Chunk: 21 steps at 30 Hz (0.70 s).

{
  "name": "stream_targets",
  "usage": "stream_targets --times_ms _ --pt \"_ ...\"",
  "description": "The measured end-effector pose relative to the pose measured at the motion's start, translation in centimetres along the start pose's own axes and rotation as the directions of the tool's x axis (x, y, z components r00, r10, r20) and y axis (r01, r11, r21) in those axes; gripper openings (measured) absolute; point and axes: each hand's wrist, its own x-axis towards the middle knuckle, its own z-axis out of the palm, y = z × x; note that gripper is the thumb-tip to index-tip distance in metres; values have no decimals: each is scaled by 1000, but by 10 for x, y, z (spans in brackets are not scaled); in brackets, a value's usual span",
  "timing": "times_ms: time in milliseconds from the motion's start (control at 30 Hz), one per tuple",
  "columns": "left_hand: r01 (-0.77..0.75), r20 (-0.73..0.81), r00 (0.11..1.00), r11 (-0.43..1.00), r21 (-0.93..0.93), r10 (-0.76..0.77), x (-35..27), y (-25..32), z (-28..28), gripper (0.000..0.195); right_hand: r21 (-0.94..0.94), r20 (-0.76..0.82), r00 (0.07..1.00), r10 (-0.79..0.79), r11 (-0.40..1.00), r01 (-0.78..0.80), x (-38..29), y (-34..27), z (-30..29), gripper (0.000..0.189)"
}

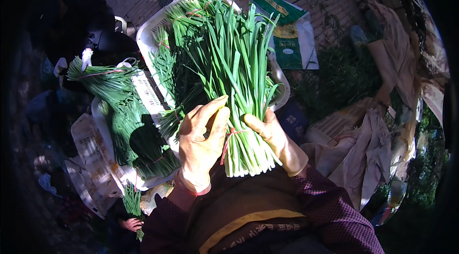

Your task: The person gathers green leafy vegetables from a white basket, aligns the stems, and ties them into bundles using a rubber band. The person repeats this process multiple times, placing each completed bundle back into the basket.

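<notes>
A thick bunch of long flat green leaves with pale cut stems, likely garlic chives (247, 92), is held upright before me, a red tie around its lower part. Gloved in pale rubber, my right hand (278, 139) grips the bunch from its right side, the fingers hidden behind it. My left hand (204, 139), in a matching glove, is at the left of the stems, thumb and fingertips brought close together near the leaves; whether it pinches a leaf I cannot tell. Behind the bunch stands a white plastic crate (147, 35) with more tied bunches.
At left, another white crate (96, 110) holds tied greens, with a co-worker's gloved hand (86, 58) on them. Lower left, another person's hand (132, 224) holds a small bunch. A green and white sack (287, 46) lies on the paving. Loose greens (333, 74) and cloth sacking (362, 160) are at right.
</notes>
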Motion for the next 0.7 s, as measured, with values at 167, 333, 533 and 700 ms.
stream_targets --times_ms 167,333,533,700 --pt "242 59 967 965 101 -248 12 1 26 29 -81 -10 1000 -6 997 5 3 2 -1 71" --pt "136 44 989 986 96 -141 14 -5 33 26 -17 23 999 -47 999 47 2 2 -2 70" --pt "474 187 880 794 -380 -436 16 -5 36 8 -51 5 1000 -23 998 24 -1 3 -6 76" --pt "131 123 987 964 -232 -104 -4 14 23 7 -46 84 993 -83 995 87 3 4 -13 75"
